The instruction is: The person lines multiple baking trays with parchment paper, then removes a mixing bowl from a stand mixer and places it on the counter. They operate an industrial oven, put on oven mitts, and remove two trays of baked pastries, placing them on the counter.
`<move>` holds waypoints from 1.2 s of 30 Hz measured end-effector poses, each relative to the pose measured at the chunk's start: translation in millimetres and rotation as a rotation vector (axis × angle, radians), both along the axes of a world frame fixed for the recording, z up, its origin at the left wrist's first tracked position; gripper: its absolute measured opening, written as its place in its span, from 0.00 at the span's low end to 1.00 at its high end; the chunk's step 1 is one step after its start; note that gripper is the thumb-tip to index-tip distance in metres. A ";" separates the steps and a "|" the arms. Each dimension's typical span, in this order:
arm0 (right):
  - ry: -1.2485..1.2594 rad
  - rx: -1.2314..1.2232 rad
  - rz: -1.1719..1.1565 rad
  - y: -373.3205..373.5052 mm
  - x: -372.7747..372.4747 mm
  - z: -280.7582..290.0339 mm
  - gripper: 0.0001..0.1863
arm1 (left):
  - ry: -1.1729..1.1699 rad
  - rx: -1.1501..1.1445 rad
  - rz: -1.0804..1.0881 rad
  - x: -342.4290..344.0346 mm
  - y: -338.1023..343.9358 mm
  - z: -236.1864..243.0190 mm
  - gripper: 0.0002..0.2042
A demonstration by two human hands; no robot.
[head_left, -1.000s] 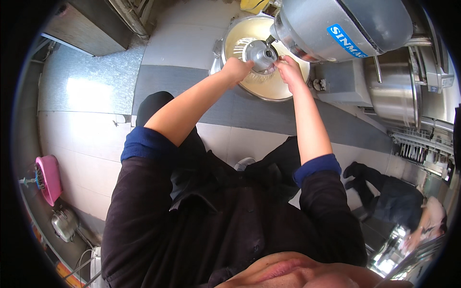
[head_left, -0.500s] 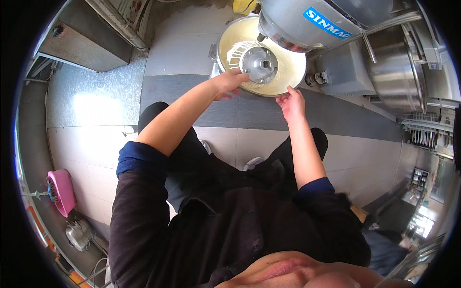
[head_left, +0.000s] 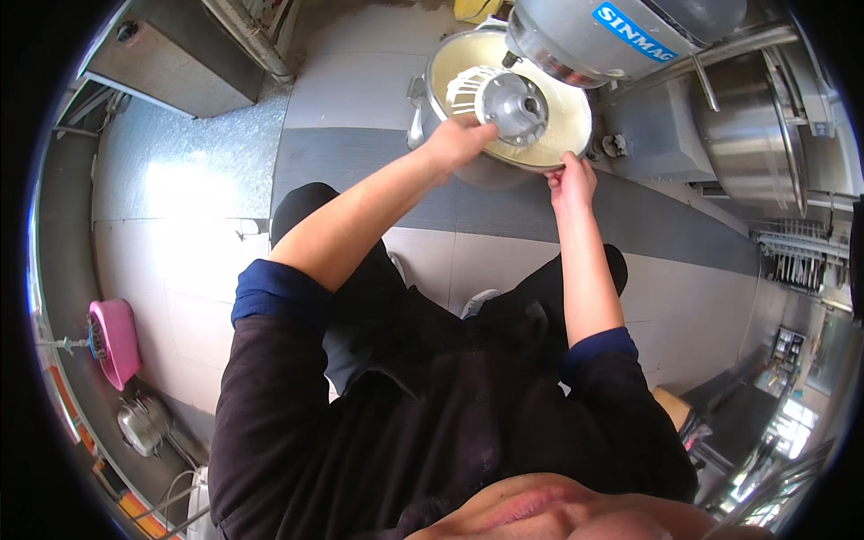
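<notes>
A steel mixing bowl [head_left: 578, 112] holds pale creamy batter, with a wire whisk attachment [head_left: 463, 88] resting inside. Its metal hub [head_left: 515, 110] is separate from the shaft [head_left: 513, 56] of the grey mixer head [head_left: 567, 45] above. My left hand [head_left: 457, 144] is closed on the near-left rim of the bowl, thumb reaching beside the hub; its fingertips are partly hidden. My right hand [head_left: 572, 180] grips the near-right rim, fingers curled under it.
My legs straddle a tiled floor [head_left: 432, 247]. A second steel bowl [head_left: 747, 135] stands at right, above a rack [head_left: 801, 256]. A metal post [head_left: 189, 63] is at upper left. A pink basin [head_left: 117, 342] and steel pot [head_left: 144, 423] lie at left.
Both hands have left the hub for the bowl rim, the right moving down. The hub has come away from the shaft. A co-worker at lower right has gone from view.
</notes>
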State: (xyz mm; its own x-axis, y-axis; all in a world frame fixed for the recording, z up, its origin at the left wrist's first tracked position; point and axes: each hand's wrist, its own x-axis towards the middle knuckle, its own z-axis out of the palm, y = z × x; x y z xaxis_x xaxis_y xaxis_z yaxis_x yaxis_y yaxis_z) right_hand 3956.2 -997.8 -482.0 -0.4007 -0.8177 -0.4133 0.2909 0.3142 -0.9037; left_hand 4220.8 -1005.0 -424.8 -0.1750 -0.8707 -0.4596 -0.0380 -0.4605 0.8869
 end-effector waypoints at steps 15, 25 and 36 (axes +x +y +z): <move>-0.003 0.297 0.252 107.7 62.1 -29.1 0.10 | -0.020 0.353 0.401 34.9 185.1 -16.3 0.14; -0.107 0.167 0.664 111.3 149.4 -41.9 0.07 | -0.054 0.280 0.602 101.8 270.3 -25.1 0.16; -0.178 0.484 0.799 253.1 96.0 -50.1 0.11 | -0.023 0.359 0.526 90.2 396.6 -56.0 0.17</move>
